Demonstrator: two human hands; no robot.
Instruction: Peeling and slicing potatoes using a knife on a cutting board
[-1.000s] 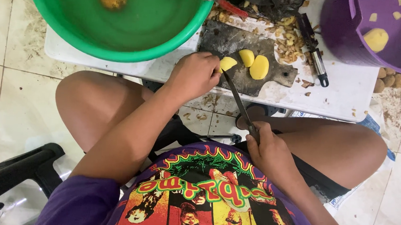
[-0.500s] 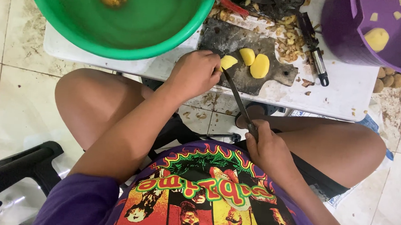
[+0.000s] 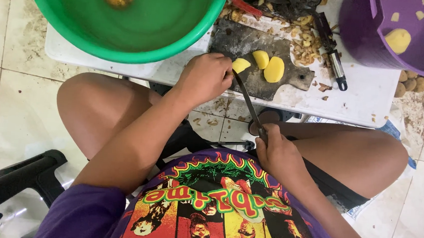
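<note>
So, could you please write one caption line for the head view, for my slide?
Seated person's left hand steadies a peeled potato piece on a dark cutting board while the right hand holds a long knife.

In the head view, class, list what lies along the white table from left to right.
Green basin → left hand holding a potato piece → dark cutting board with two more potato pieces → peeler → purple bucket.

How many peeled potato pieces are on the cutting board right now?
3: one piece under the left hand, a middle piece, and the largest piece on the right. Others may be hidden under the hand.
</note>
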